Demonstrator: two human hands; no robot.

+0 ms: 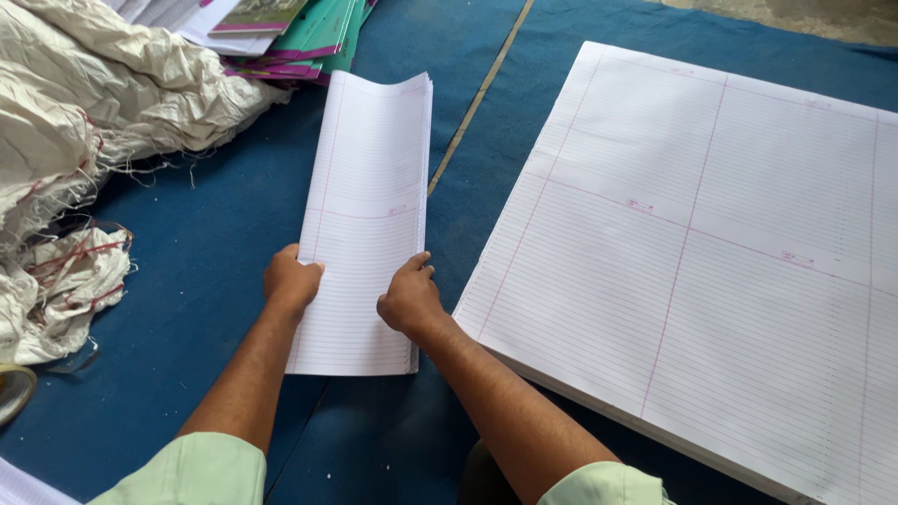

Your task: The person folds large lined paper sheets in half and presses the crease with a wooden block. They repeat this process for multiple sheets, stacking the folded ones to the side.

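1. While we looked down at the blue mat (215,281), we held a narrow folded stack of ruled paper (369,215) that lay on it in front of us, its long side pointing away from us.
2. Our left hand (292,282) gripped the left edge of this stack, with the fingers curled closed around the edge and the thumb on top of the sheet.
3. Our right hand (409,299) gripped the right edge in the same way, the fingers closed on the paper and the thumb resting on the upper sheet.
4. Both hands held the stack in its lower half, and the far end of the stack curved up a little from the mat.
5. To the right of the stack, just beside our right hand, a big pile of large ruled sheets (711,252) lay flat, with pink lines that divided each sheet into page fields.
6. At the far end of the narrow stack, some green and purple booklet covers (299,37) lay spread, very near to its top edge.
7. On the left side, crumpled white woven sacks (84,122) with red threads lay on the mat, well apart from our left hand.
8. Our pale green sleeves (192,470) showed at the bottom edge.
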